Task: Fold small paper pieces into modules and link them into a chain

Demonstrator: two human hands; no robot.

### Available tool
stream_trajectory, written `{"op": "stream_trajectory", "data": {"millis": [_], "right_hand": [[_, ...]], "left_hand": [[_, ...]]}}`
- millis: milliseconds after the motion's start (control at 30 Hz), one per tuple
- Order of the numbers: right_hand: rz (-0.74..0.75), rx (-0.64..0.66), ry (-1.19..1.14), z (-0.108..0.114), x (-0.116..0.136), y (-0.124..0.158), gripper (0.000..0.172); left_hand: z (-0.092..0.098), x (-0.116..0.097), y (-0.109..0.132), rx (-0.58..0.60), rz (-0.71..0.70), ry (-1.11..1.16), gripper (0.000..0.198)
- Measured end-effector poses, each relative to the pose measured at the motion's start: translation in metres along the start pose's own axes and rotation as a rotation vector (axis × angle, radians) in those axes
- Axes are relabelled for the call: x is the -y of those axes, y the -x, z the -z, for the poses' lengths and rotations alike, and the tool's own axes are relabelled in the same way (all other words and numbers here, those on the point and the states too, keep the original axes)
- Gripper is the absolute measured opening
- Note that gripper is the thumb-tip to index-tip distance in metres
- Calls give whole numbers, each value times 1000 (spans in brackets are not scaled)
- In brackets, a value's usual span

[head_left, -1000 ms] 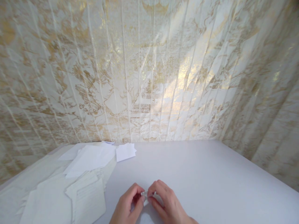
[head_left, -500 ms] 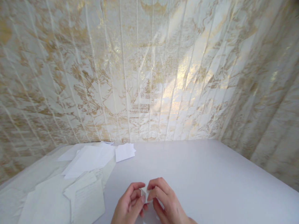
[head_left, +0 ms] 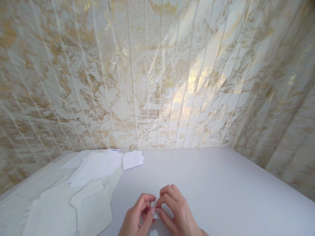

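On the left, loose papers (head_left: 52,206) lie spread over the table (head_left: 221,193); at their far right, a small stack of white slips (head_left: 133,160) sits near the curtain (head_left: 157,82). Next, the left hand (head_left: 137,214) pinches a small folded paper (head_left: 155,215), held between both hands at the near middle; the right hand (head_left: 178,209) grips its right side with thumb and fingertips.

Held piece (head_left: 155,215): paper, matt, creased
Loose sheets (head_left: 94,168): paper, smooth, matt
Tabletop (head_left: 209,190): smooth, faint sheen, material unclear
Backdrop (head_left: 157,82): cloth-like, ridged, glossy gold patterning
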State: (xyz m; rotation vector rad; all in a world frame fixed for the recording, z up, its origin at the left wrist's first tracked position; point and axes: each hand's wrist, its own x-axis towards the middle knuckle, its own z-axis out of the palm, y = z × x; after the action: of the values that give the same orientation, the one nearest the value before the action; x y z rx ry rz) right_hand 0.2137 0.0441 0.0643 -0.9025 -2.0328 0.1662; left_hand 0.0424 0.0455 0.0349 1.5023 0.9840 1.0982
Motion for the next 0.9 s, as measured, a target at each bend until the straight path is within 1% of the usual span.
{"op": "stream_trajectory", "data": {"millis": [167, 300, 433, 600, 700, 767, 800, 833, 900], "right_hand": [[-26, 1, -1, 0, 2, -1, 14], [-47, -6, -11, -2, 3, -1, 14], [-34, 12, 51, -4, 3, 0, 13], [3, 37, 97, -8, 4, 1, 15], [32, 42, 67, -6, 6, 1, 11], [29, 48, -6, -3, 7, 1, 6], [-6, 49, -57, -1, 7, 1, 4], [-72, 53, -115, 0, 6, 1, 5], [-278, 86, -266, 0, 2, 2, 19]], "left_hand": [[1, 3, 0, 20, -89, -106, 36], [1, -1, -1, -10, -130, -171, 24], [1, -6, -3, -31, -100, -231, 15], [2, -3, -4, -22, -66, -328, 6], [2, -3, -3, -24, -67, -346, 6], [1, -7, -2, -27, -76, -287, 11], [1, -10, -2, -28, -78, -248, 15], [1, -13, -2, -27, -76, -214, 17], [2, -17, -2, -31, -64, -179, 20]]}}
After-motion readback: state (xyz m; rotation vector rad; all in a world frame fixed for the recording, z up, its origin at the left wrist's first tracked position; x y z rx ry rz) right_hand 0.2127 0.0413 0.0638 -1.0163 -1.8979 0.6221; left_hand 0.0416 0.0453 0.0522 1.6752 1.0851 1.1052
